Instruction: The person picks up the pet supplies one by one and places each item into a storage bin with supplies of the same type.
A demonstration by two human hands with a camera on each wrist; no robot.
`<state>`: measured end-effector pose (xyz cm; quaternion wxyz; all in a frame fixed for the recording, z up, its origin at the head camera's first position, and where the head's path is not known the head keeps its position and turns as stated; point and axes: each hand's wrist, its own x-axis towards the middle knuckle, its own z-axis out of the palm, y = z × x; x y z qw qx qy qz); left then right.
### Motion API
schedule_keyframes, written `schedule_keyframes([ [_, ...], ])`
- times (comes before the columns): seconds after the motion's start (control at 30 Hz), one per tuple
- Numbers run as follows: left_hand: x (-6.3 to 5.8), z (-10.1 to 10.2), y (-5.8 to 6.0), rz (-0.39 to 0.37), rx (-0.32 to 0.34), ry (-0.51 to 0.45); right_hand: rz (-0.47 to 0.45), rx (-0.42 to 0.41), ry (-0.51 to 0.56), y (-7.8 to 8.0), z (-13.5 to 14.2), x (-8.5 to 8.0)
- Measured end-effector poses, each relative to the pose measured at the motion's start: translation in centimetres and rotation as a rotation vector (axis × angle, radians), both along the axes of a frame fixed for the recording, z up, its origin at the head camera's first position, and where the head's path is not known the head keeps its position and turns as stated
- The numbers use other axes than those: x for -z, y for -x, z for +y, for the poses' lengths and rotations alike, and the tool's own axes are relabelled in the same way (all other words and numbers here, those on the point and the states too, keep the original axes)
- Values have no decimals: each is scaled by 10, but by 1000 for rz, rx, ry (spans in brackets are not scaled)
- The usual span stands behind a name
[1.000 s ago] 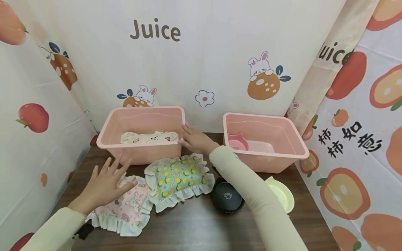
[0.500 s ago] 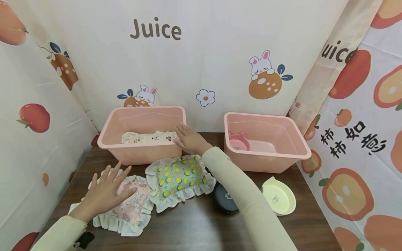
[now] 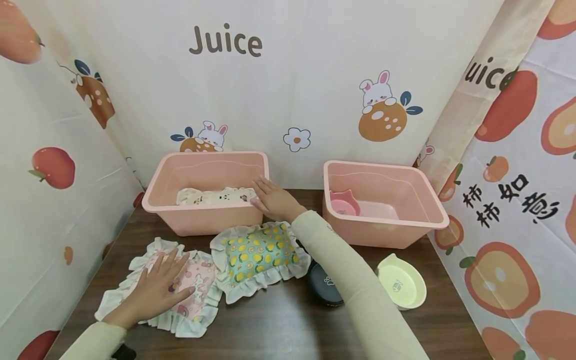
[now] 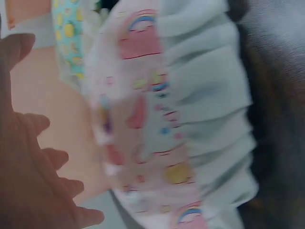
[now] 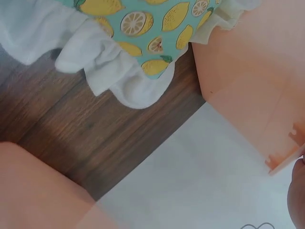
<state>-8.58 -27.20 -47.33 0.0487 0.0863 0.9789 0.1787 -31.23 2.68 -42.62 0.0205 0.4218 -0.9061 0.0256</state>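
My left hand (image 3: pixel 155 290) is over the pink bunny-print pillow (image 3: pixel 204 280) with white ruffles, its fingers straight and spread. In the left wrist view that hand (image 4: pixel 33 181) appears beside the pillow (image 4: pixel 143 109); whether it touches the fabric I cannot tell. My right hand (image 3: pixel 276 200) lies at the right front corner of the left pink bin (image 3: pixel 216 220), fingers extended along the rim. Only a sliver of it shows in the right wrist view. Inside that bin is a white printed cloth item (image 3: pixel 211 197) with frilled edges. In front lies a teal lemon-print ruffled pillow (image 3: pixel 263 252).
A second pink bin (image 3: pixel 373 232) on the right holds a pink cat-eared bowl (image 3: pixel 344 202). A black paw-print bowl (image 3: pixel 320 285), partly behind my right sleeve, and a pale yellow eared bowl (image 3: pixel 405 285) stand on the dark wooden table (image 3: pixel 252 330). Printed curtains surround the table.
My left hand has come down closer to the pink pillow. The right hand has slid slightly left at the bin's corner, then stayed there. Both bins and the pillows are where they were.
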Motion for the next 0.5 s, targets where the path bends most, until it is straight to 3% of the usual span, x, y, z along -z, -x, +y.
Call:
schedule_keyframes([
  [0.23, 18, -6, -3, -97, 48, -47, 7, 2, 12, 0, 0, 3],
  [0.5, 21, -16, 4, -192, 134, 2, 32, 6, 28, 1, 0, 7],
])
